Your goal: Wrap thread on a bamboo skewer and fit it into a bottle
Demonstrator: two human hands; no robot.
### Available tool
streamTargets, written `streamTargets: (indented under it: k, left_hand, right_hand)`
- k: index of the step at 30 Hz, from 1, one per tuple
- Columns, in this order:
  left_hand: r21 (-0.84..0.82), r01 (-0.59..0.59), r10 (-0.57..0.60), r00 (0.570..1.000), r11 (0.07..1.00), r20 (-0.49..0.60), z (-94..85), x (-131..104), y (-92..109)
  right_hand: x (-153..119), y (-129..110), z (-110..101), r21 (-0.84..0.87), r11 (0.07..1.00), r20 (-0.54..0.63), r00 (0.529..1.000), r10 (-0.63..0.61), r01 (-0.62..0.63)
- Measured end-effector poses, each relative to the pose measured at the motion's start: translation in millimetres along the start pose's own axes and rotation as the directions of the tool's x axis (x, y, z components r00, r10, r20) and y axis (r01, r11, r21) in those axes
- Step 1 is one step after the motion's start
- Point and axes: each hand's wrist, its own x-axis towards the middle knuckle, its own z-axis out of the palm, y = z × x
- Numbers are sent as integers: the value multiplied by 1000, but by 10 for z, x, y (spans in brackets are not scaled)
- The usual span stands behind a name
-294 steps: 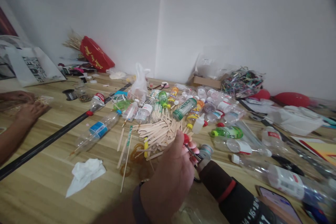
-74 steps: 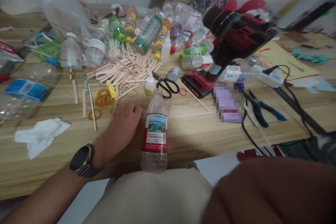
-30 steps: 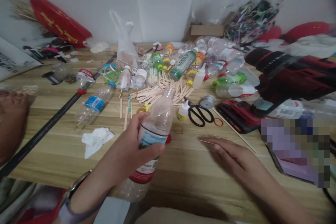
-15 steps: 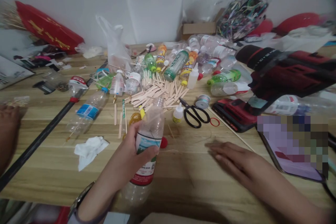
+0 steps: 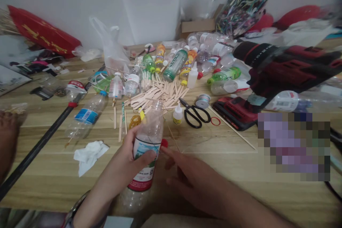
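Observation:
My left hand (image 5: pixel 130 160) is wrapped round a clear plastic bottle (image 5: pixel 155 124) with a blue, white and red label. The bottle is uncapped and leans slightly, its neck pointing away from me. Just right of it is my right hand (image 5: pixel 187 171), index finger stretched out and the other fingers loosely bent, holding nothing that I can see. That fingertip is at a red bottle cap (image 5: pixel 164 143); whether they touch I cannot tell. Ahead lie a small glue bottle (image 5: pixel 177 114), black-handled scissors (image 5: pixel 196 114) and a thin stick (image 5: pixel 173 137).
Wooden craft sticks (image 5: pixel 157 94) are heaped mid-table, with several plastic bottles behind. A red and black power drill (image 5: pixel 283 71) stands at the right by a pixelated phone (image 5: pixel 294 146). At left are a dark pole (image 5: pixel 40 142), crumpled tissue (image 5: pixel 89 155) and another person's hand (image 5: pixel 8 131).
My right hand has moved left, from the bare table to beside the bottle and the red cap. My left hand still grips the bottle. The view has shifted slightly.

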Motion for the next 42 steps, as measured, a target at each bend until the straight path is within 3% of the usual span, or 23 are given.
streamTargets:
  k: [4, 9, 13, 18, 24, 29, 35, 38, 42]
  left_hand:
    - [89, -2, 13, 992, 996, -125, -90, 52, -91]
    - [413, 38, 58, 974, 910, -219, -150, 92, -192]
    - [537, 30, 75, 982, 843, -172, -154, 90, -186]
    - [642, -100, 202, 975, 760, -87, -154, 114, -151]
    - [651, -117, 197, 979, 750, -51, -103, 113, -61]
    - [632, -88, 183, 979, 770, -87, -48, 72, -19]
    - [633, -47, 184, 971, 772, -152, -35, -1, 45]
    - [634, -43, 200, 964, 772, -177, -28, -11, 77]
    - [597, -20, 181, 960, 802, -212, 17, -28, 155]
  right_hand:
    - [-88, 56, -31, -160, 987, -46, 999, 23, -30]
    - [-272, 212, -183, -237, 969, -176, 984, 22, -64]
    - [-365, 250, -261, -239, 967, -208, 977, 43, -93]
    - [-353, 203, -177, -260, 962, -126, 991, 52, -83]
    - [-242, 235, -5, -485, 779, -198, 918, 344, -397]
    - [-68, 236, 22, -438, 790, -185, 903, 388, -429]
    - [115, 146, 69, -251, 876, -148, 911, 384, -411]
    - [192, 81, 106, -159, 927, -134, 937, 322, -341]
    - [272, 22, 109, -38, 988, -67, 986, 150, -153]
